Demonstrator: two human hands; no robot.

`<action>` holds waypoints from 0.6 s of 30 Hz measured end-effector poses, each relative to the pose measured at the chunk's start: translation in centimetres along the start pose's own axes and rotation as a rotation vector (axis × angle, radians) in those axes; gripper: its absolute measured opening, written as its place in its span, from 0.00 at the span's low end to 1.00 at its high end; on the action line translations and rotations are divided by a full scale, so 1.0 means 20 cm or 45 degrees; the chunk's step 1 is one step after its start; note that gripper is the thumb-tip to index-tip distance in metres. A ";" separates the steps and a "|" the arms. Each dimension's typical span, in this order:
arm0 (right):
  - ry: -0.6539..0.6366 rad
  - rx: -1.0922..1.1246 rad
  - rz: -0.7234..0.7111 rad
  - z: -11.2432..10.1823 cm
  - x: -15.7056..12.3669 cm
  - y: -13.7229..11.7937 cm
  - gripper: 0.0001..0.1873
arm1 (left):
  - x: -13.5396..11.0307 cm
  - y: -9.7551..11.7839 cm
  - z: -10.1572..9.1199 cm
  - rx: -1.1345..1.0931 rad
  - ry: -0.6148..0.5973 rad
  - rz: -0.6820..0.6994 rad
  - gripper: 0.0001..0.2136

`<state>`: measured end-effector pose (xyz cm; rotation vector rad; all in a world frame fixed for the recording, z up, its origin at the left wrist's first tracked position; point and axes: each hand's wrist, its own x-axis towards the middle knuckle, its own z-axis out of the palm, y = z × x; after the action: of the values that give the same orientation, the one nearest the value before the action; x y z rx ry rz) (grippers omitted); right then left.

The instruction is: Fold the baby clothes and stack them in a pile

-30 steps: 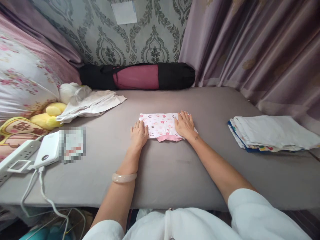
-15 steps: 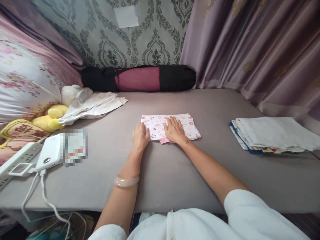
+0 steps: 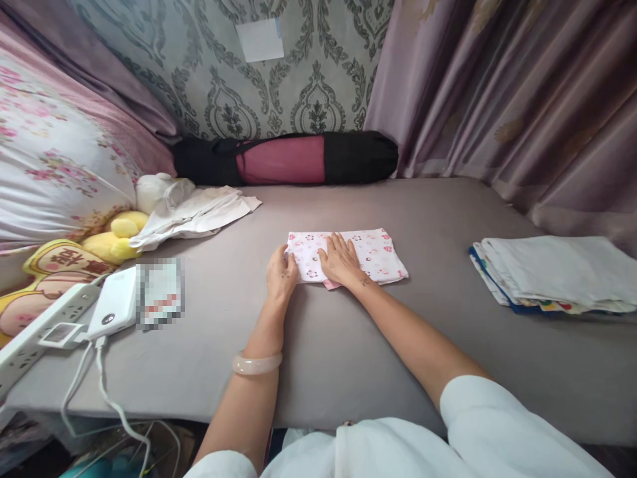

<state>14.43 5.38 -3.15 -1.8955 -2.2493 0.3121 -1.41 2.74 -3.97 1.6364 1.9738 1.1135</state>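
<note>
A folded white cloth (image 3: 373,255) with pink and red prints lies flat on the grey-covered surface (image 3: 343,352). A bit of pink fabric sticks out along its near edge. My right hand (image 3: 341,261) rests palm down on the middle of the cloth, fingers stretched out and slightly spread. At the cloth's left edge is my left hand (image 3: 282,272), turned on its side, with its fingers curled and the thumb against the edge. The fingertips of this hand are partly hidden.
A stack of folded clothes (image 3: 557,272) lies at the right. On the left are a crumpled pale garment (image 3: 199,216), yellow plush toys (image 3: 122,232), a white power bank (image 3: 114,302) with cables and a power strip (image 3: 47,332). A black and pink long bag (image 3: 283,159) lies along the wall.
My right hand has slid slightly left across the cloth. My left hand stays at the left edge. The whole view has shifted a little, with things appearing farther right.
</note>
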 end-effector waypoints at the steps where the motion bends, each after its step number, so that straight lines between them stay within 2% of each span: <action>1: 0.004 0.001 0.001 0.01 0.00 0.00 0.34 | 0.00 0.00 0.00 -0.049 0.005 -0.015 0.17; 6: -0.018 0.001 0.011 0.01 0.01 0.01 0.34 | 0.01 0.00 -0.01 -0.276 0.052 -0.084 0.14; 10: 0.030 0.030 -0.015 0.00 0.02 -0.06 0.33 | 0.02 -0.01 0.00 -0.398 0.123 -0.160 0.13; 14: 0.048 0.055 -0.046 0.02 0.04 -0.14 0.33 | 0.04 -0.05 0.01 -0.474 0.185 -0.187 0.12; 18: 0.005 0.054 -0.029 0.04 0.05 -0.15 0.33 | 0.05 -0.07 0.01 -0.475 0.218 -0.217 0.11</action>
<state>11.22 5.83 -3.14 -1.8466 -2.2420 0.3490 -2.53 3.68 -5.00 1.1947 1.8232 1.4867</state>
